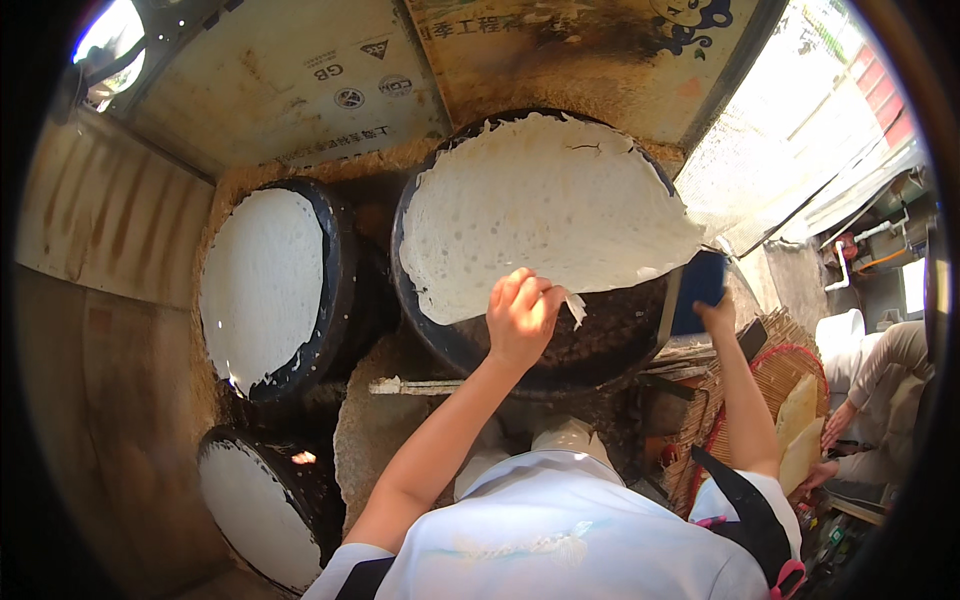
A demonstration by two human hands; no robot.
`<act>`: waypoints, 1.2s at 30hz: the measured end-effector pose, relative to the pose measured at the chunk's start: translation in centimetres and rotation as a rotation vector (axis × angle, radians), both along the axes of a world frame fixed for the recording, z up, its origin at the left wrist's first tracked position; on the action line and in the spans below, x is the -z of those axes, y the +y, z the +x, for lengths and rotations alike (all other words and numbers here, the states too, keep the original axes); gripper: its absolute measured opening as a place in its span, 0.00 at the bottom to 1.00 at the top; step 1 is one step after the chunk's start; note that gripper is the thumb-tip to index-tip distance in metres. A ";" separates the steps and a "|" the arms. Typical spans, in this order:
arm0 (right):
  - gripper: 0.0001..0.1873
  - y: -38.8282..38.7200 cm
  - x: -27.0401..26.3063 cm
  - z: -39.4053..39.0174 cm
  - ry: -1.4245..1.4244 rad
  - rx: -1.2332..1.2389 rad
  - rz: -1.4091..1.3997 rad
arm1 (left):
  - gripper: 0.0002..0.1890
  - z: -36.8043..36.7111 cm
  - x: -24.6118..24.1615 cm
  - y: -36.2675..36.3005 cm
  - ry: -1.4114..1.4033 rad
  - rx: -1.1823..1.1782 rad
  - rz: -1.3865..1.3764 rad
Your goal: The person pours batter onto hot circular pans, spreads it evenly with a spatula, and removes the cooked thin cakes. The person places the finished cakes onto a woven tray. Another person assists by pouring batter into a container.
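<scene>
A large, thin, pale pancake sheet [540, 202] covers the upper part of a big round black griddle [600, 352], whose dark surface shows below it. My left hand [523, 307] is at the sheet's near edge with its fingers closed together; a small torn scrap [576, 310] of the pale sheet hangs beside its fingertips. My right hand [716, 313] grips a flat dark blue scraper-like board [699, 291] at the griddle's right rim, close to the sheet's right corner.
Two smaller griddles with pale sheets [262, 285] [259, 514] stand at the left. Panels enclose the far and left sides. At the right, a woven tray [765, 367] with a red rim holds folded yellowish sheets [799, 442]; another person's hands [838, 424] are beside it.
</scene>
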State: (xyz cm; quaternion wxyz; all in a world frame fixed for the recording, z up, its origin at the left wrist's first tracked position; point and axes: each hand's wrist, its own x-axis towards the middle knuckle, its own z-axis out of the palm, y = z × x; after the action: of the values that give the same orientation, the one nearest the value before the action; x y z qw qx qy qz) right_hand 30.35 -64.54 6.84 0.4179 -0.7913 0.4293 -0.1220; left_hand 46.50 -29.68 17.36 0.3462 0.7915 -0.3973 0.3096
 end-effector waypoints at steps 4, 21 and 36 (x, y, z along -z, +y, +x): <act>0.17 -2.2 3.2 11.1 -0.286 0.369 0.462 | 0.11 0.6 -0.6 -0.2 0.038 -0.091 -0.026; 0.22 3.1 5.6 23.2 -0.116 -0.013 0.236 | 0.19 2.6 -4.9 -0.6 -0.100 -0.111 -0.077; 0.22 19.5 5.9 23.8 -0.107 -1.027 -0.703 | 0.09 5.6 -10.7 -3.2 -0.032 0.047 0.119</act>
State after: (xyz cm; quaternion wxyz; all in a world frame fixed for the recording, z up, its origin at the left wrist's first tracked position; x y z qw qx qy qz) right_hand 54.16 -45.02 0.93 0.1588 -0.9797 -0.0930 -0.0788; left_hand 52.09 -32.87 28.07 0.2994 0.7961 -0.4390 0.2895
